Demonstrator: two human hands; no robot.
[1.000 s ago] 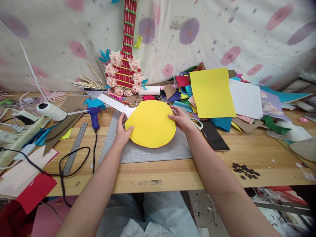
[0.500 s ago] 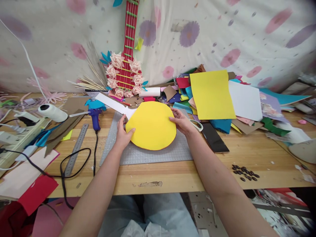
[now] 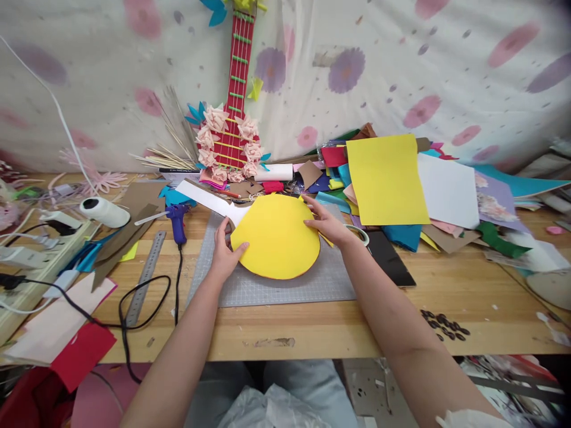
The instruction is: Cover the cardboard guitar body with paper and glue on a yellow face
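A rounded yellow piece (image 3: pixel 276 241) with a white strip (image 3: pixel 207 199) sticking out to its upper left is held over the grey cutting mat (image 3: pixel 285 292). My left hand (image 3: pixel 226 249) grips its left edge, thumb on the yellow face and fingers behind. At the upper right edge, my right hand (image 3: pixel 328 223) has the rim between thumb and fingers; the fingertips are partly hidden. Scissors (image 3: pixel 360 233), partly covered by my right arm, lie beside that wrist. A narrow yellow strip (image 3: pixel 327 239) shows just under the right hand.
A purple glue gun (image 3: pixel 177 223) and steel ruler (image 3: pixel 146 276) lie left of the mat, with a looping black cable. To the right are a black phone (image 3: pixel 392 258), paper sheets (image 3: pixel 387 178) and small dark oval pieces (image 3: pixel 446 326). A red paper guitar (image 3: pixel 232 139) stands behind.
My right hand has slid up along the yellow piece's rim, toward its top right. The left hand keeps its hold. The whole view has shifted slightly.
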